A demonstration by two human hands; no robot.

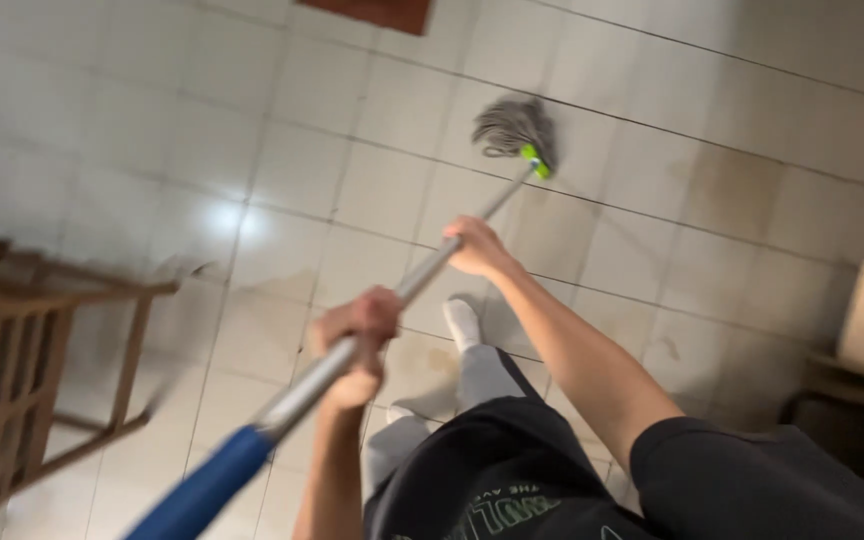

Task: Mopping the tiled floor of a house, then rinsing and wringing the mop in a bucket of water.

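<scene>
Mop out ahead on the pale tiled floor, grey string head pressed down and splayed against a tile, green collar just behind it. From my remote seat I read the grip as a two-point lever: right hand wrapped around the metal shaft farther down, left hand closed around it nearer the blue grip — fingers of both curled fully around the pole, none spread. Hands sit apart along the shaft, which I judge gives reach and downward pressure on the head. Shaft runs diagonally from lower left up to the mop head. White-socked feet stand behind the wet zone, between hands and body. Wooden chair at left, tilted in view, well apart from the mop. Brownish stains on tiles right of the head; frame is motion-blurred.
</scene>
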